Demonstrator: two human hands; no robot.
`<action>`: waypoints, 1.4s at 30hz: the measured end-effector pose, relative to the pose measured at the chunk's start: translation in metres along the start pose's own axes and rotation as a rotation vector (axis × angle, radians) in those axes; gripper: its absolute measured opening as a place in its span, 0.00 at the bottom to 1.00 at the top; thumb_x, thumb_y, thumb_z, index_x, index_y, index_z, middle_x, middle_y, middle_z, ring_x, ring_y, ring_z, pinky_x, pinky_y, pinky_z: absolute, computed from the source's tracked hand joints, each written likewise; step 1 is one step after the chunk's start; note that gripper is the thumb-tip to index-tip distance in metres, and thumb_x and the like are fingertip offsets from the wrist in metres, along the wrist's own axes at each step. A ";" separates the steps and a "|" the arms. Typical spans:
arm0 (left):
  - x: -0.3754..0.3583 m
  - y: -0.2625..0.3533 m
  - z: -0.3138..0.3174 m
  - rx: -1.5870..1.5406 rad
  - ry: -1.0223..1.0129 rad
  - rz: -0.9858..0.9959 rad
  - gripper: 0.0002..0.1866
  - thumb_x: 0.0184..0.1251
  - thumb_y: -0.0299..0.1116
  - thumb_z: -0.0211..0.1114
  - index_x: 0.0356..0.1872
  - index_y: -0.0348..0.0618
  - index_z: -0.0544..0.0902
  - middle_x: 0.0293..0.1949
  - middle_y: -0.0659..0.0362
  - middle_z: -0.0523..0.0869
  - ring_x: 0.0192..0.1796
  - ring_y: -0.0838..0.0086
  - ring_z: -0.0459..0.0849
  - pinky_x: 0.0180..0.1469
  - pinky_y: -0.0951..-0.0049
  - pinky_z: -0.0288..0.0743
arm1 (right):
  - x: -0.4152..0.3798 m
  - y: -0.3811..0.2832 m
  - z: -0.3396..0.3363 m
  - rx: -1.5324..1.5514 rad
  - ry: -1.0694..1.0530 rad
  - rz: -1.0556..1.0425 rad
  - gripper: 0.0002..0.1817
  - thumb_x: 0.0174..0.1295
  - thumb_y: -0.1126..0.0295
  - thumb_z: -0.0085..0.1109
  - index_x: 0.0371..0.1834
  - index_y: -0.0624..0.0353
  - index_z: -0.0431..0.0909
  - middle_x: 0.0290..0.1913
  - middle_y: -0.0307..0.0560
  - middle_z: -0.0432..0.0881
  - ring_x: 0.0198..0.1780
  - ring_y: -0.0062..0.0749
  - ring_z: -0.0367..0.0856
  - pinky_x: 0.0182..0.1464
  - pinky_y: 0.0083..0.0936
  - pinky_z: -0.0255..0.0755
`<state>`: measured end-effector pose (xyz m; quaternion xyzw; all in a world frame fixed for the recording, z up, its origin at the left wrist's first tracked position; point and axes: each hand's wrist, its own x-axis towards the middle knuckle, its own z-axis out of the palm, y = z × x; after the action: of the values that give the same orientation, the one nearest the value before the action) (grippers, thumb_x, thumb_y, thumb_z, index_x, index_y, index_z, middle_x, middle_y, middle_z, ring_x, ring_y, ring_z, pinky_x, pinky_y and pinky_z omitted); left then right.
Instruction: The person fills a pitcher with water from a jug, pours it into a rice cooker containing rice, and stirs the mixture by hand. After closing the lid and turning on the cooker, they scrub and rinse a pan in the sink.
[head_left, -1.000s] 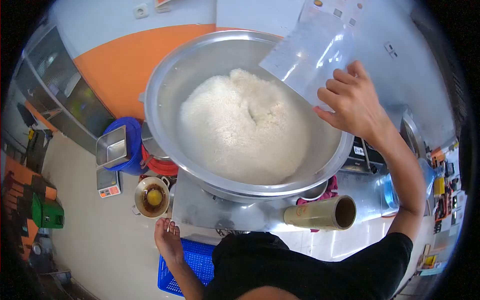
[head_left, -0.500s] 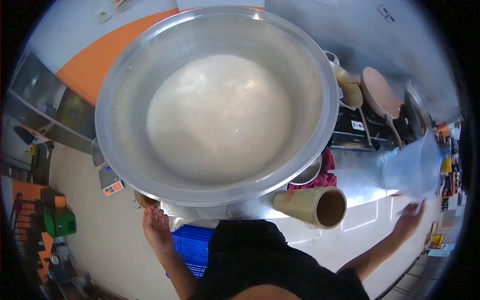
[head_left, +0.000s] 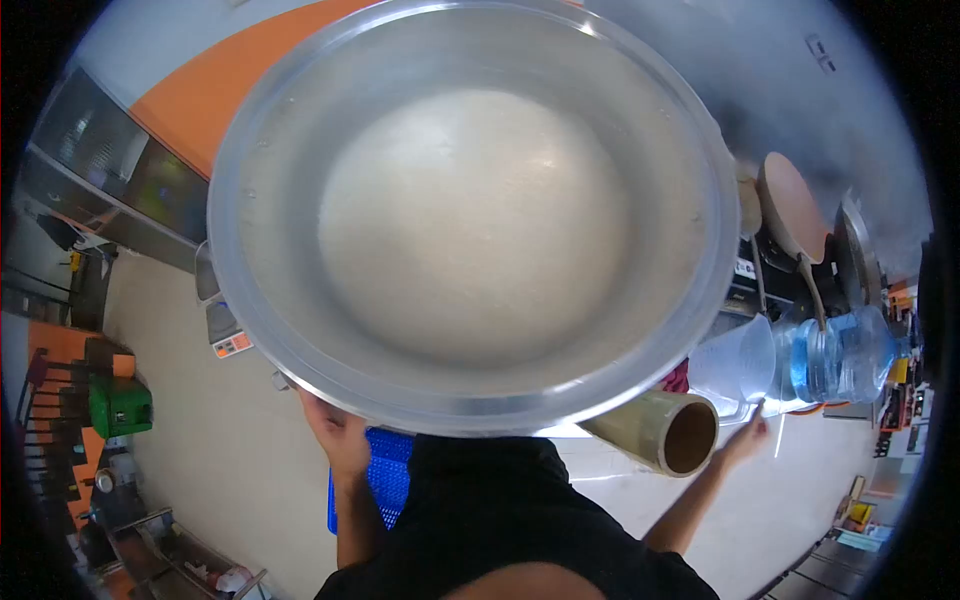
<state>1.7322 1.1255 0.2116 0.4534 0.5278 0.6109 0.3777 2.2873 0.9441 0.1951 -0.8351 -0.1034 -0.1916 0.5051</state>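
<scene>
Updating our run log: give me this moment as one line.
left hand: at basin, partly hidden; right hand: beside clear container; basin: pale contents

Head-height view, close, facing steeply down.

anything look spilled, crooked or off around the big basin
No spill or damage shows around the basin. The one oddity is the hollow roll: it lies on its side, and its open end seems to jut past the edge of the counter. The basin hides much of the counter.
</scene>
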 end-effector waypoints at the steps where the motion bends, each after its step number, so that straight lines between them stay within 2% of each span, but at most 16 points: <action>1: 0.000 -0.005 0.000 -0.012 0.004 -0.002 0.37 0.58 0.26 0.64 0.68 0.31 0.56 0.62 0.52 0.68 0.62 0.66 0.70 0.65 0.68 0.61 | 0.026 -0.003 -0.024 -0.309 0.063 -0.333 0.27 0.62 0.54 0.60 0.44 0.75 0.73 0.38 0.52 0.78 0.39 0.38 0.76 0.48 0.37 0.71; 3: 0.003 -0.013 -0.003 0.171 -0.147 0.059 0.53 0.49 0.34 0.71 0.71 0.32 0.44 0.66 0.47 0.58 0.67 0.60 0.62 0.67 0.64 0.55 | 0.020 -0.153 -0.032 0.067 0.016 -0.392 0.21 0.65 0.63 0.57 0.48 0.75 0.72 0.46 0.56 0.78 0.49 0.36 0.76 0.54 0.31 0.70; 4: 0.008 -0.016 -0.005 0.170 -0.169 0.056 0.53 0.49 0.34 0.71 0.71 0.32 0.44 0.66 0.47 0.58 0.67 0.60 0.62 0.67 0.64 0.55 | 0.017 -0.218 -0.028 0.199 -0.182 -0.640 0.19 0.66 0.67 0.56 0.52 0.71 0.71 0.47 0.53 0.76 0.47 0.33 0.76 0.49 0.28 0.72; 8: 0.025 -0.034 -0.009 0.346 -0.281 0.262 0.60 0.42 0.44 0.76 0.70 0.33 0.42 0.65 0.43 0.54 0.70 0.54 0.53 0.69 0.56 0.49 | -0.077 -0.416 0.062 -0.151 -1.068 -1.271 0.22 0.62 0.69 0.57 0.60 0.60 0.70 0.56 0.52 0.76 0.52 0.38 0.77 0.58 0.34 0.67; 9: 0.027 -0.036 -0.009 0.367 -0.306 0.273 0.60 0.42 0.47 0.76 0.69 0.33 0.44 0.65 0.42 0.53 0.70 0.52 0.50 0.69 0.53 0.47 | -0.093 -0.420 0.106 -0.120 -1.326 -1.272 0.23 0.62 0.64 0.59 0.60 0.58 0.71 0.56 0.51 0.76 0.52 0.41 0.77 0.58 0.33 0.67; 10: 0.030 -0.036 -0.004 0.351 -0.329 0.274 0.60 0.42 0.47 0.76 0.69 0.33 0.44 0.65 0.42 0.53 0.70 0.52 0.50 0.69 0.53 0.47 | -0.118 -0.436 0.134 -0.543 -1.528 -1.049 0.27 0.64 0.54 0.55 0.64 0.55 0.68 0.58 0.53 0.75 0.52 0.43 0.77 0.59 0.35 0.66; 12: 0.041 -0.031 0.010 0.192 -0.261 0.470 0.58 0.43 0.50 0.75 0.68 0.36 0.46 0.66 0.40 0.51 0.71 0.48 0.48 0.68 0.48 0.47 | -0.142 -0.427 0.200 -1.090 -1.638 -1.122 0.42 0.66 0.36 0.37 0.75 0.53 0.46 0.63 0.62 0.70 0.60 0.49 0.72 0.64 0.39 0.61; 14: 0.049 -0.032 0.012 0.163 -0.293 0.484 0.56 0.43 0.52 0.75 0.67 0.38 0.48 0.66 0.39 0.50 0.70 0.47 0.47 0.68 0.46 0.47 | -0.166 -0.421 0.255 -0.932 -1.749 -0.814 0.45 0.66 0.36 0.32 0.75 0.61 0.41 0.70 0.66 0.57 0.67 0.56 0.63 0.66 0.41 0.60; 16: 0.054 -0.023 0.015 0.140 -0.299 0.494 0.52 0.43 0.51 0.76 0.63 0.42 0.51 0.65 0.37 0.49 0.69 0.45 0.47 0.68 0.45 0.49 | -0.196 -0.411 0.301 -0.585 -1.675 -0.698 0.47 0.64 0.33 0.33 0.75 0.60 0.41 0.71 0.63 0.55 0.71 0.57 0.55 0.70 0.41 0.55; 18: 0.058 -0.021 0.012 0.170 -0.308 0.511 0.52 0.43 0.50 0.76 0.63 0.42 0.51 0.65 0.37 0.49 0.69 0.45 0.46 0.67 0.45 0.50 | -0.224 -0.402 0.348 -0.358 -1.535 -1.068 0.47 0.61 0.31 0.36 0.75 0.54 0.44 0.72 0.60 0.55 0.73 0.56 0.51 0.71 0.46 0.51; 22: 0.068 -0.005 0.010 0.243 -0.342 0.554 0.52 0.42 0.48 0.78 0.62 0.42 0.51 0.64 0.37 0.48 0.69 0.44 0.46 0.66 0.47 0.54 | -0.282 -0.455 0.288 -0.617 -1.670 -1.137 0.44 0.61 0.31 0.35 0.74 0.47 0.50 0.73 0.62 0.52 0.74 0.58 0.45 0.71 0.58 0.40; 26: 0.068 -0.005 0.006 0.253 -0.369 0.562 0.52 0.43 0.48 0.78 0.62 0.42 0.51 0.63 0.37 0.49 0.69 0.45 0.46 0.66 0.48 0.54 | -0.289 -0.445 0.218 -0.730 -1.827 -1.512 0.41 0.61 0.32 0.39 0.74 0.39 0.52 0.71 0.69 0.50 0.73 0.65 0.48 0.61 0.78 0.40; 32: 0.077 -0.011 0.007 0.244 -0.369 0.593 0.51 0.44 0.47 0.77 0.63 0.41 0.51 0.63 0.36 0.49 0.69 0.45 0.46 0.67 0.49 0.51 | -0.248 -0.424 0.146 -0.989 -1.935 -1.553 0.43 0.53 0.34 0.55 0.73 0.28 0.52 0.76 0.59 0.36 0.71 0.74 0.46 0.63 0.75 0.43; 36: 0.078 -0.014 0.001 0.264 -0.424 0.596 0.51 0.45 0.46 0.77 0.63 0.41 0.51 0.64 0.36 0.47 0.69 0.45 0.46 0.67 0.49 0.51 | -0.224 -0.410 0.196 -1.359 -1.744 -1.552 0.36 0.47 0.37 0.62 0.62 0.35 0.73 0.62 0.51 0.71 0.61 0.55 0.68 0.54 0.55 0.68; 38: 0.078 -0.015 -0.002 0.256 -0.442 0.589 0.51 0.45 0.45 0.77 0.63 0.41 0.51 0.64 0.36 0.46 0.69 0.45 0.45 0.66 0.48 0.51 | -0.218 -0.411 0.231 -1.524 -1.703 -1.399 0.30 0.49 0.40 0.63 0.53 0.41 0.79 0.52 0.51 0.78 0.53 0.46 0.76 0.51 0.44 0.72; 42: 0.082 -0.008 -0.003 0.279 -0.447 0.591 0.49 0.48 0.44 0.75 0.63 0.41 0.50 0.64 0.37 0.45 0.68 0.46 0.48 0.66 0.49 0.51 | -0.178 -0.389 0.283 -0.926 -1.461 -1.480 0.22 0.62 0.59 0.54 0.58 0.54 0.75 0.62 0.61 0.69 0.55 0.53 0.76 0.60 0.43 0.67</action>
<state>1.7049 1.2028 0.2159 0.7547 0.3573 0.5017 0.2260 2.0448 1.3796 0.3146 -0.5873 -0.7598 0.0700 -0.2698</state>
